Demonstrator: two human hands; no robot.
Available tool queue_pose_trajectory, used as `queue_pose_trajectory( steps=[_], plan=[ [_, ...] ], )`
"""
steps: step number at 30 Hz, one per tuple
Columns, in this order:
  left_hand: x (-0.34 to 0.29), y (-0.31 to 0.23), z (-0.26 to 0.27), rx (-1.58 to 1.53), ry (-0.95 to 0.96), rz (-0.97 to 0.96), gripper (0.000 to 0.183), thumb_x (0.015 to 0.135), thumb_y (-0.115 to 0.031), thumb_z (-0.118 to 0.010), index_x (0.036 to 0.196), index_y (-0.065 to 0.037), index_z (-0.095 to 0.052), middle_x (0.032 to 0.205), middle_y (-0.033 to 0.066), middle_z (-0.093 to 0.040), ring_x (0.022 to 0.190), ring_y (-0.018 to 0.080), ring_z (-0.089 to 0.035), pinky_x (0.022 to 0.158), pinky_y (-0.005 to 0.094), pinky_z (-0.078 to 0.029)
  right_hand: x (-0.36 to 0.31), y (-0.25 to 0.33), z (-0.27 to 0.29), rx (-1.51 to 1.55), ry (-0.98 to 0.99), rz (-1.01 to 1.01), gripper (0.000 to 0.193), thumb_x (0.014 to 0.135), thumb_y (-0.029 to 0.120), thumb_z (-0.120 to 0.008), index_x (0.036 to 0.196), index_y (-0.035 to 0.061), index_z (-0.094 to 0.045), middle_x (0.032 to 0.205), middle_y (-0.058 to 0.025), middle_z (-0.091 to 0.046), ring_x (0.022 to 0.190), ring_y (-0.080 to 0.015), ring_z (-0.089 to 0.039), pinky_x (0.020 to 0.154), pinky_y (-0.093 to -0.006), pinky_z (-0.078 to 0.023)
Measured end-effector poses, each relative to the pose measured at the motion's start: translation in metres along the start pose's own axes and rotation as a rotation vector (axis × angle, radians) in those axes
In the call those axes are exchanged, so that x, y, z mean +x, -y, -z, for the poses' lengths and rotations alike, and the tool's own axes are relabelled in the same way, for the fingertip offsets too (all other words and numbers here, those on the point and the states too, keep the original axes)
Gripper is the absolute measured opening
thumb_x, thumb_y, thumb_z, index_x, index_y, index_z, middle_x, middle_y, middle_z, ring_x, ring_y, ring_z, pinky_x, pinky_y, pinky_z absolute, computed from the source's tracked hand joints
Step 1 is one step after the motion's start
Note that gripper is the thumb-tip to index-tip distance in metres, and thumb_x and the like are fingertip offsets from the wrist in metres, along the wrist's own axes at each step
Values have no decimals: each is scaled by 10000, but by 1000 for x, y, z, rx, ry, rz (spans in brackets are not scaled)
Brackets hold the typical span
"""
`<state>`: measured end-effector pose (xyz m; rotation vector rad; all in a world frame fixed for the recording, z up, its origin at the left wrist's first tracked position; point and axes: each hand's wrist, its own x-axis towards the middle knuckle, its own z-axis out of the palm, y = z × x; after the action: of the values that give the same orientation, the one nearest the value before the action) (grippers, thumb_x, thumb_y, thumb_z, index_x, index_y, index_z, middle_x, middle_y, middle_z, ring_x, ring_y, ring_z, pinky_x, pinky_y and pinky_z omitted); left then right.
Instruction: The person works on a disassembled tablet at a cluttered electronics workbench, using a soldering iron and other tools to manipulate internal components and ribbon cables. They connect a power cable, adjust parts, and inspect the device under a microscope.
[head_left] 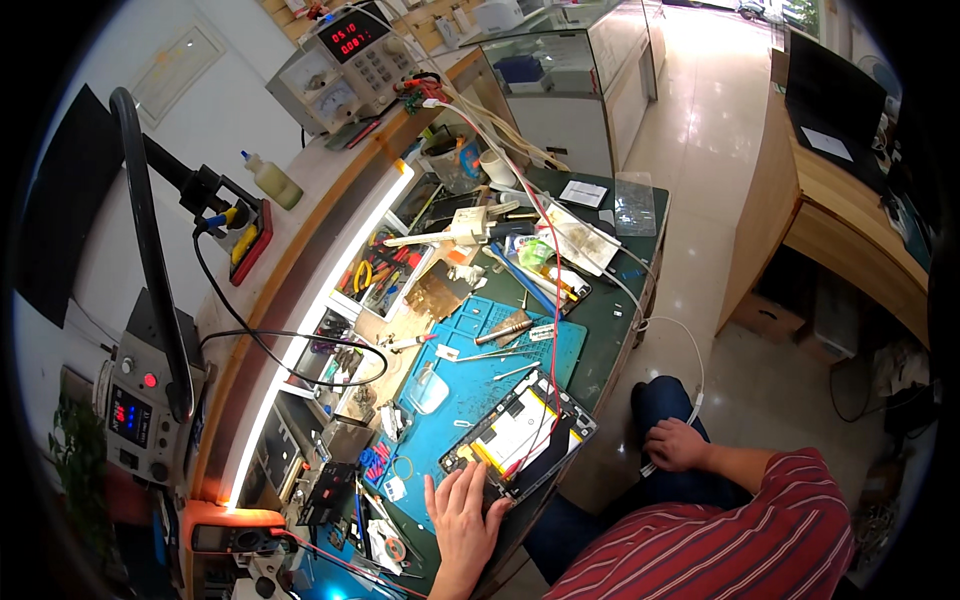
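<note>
An opened tablet (548, 470) with a large white battery (520, 428) lies tilted on the near edge of the blue repair mat (470, 330). Red and black leads (556, 360) run down to its inner edge. At the tablet's lower left corner is my left hand (462, 518), fingers stretched out, the tips touching or just beside its frame. Over my knee, my right hand (678, 446) has its fingers curled, with a white cable (699, 372) passing into it and a white end showing below. How tightly it grips is hard to tell.
Tweezers, a brush (508, 328) and small parts lie on the mat. Pliers (362, 275) and tools fill trays behind. A power supply (345, 65) stands on the shelf, with a soldering station (135, 410) and orange multimeter (235, 527) at left. A wooden desk (830, 235) stands right.
</note>
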<state>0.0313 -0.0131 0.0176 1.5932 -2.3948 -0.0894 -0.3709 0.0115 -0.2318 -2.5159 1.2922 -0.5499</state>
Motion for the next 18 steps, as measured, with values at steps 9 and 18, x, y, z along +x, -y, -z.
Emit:
queue_pose_trajectory(
  steps=[9, 18],
  plan=[
    [-2, 1, -3, 44, -9, -19, 663, 900, -406, -792, 1436, -47, -640, 1428, 86, -643, 1329, 288, -564, 1275, 598, -228, 1, 1, -1, 31, -38, 3, 109, 818, 218, -734, 884, 131, -725, 961, -39, -653, 917, -246, -624, 827, -395, -495],
    [-1, -2, -1, 100, -4, -33, 656, 910, -422, -777, 1433, -49, -641, 1409, 78, -638, 1338, 276, -557, 1281, 608, -208, 1, 1, 1, 25, -37, 11, 108, 824, 213, -731, 896, 133, -729, 963, -40, -652, 921, -247, -624, 835, -389, -497]
  ],
)
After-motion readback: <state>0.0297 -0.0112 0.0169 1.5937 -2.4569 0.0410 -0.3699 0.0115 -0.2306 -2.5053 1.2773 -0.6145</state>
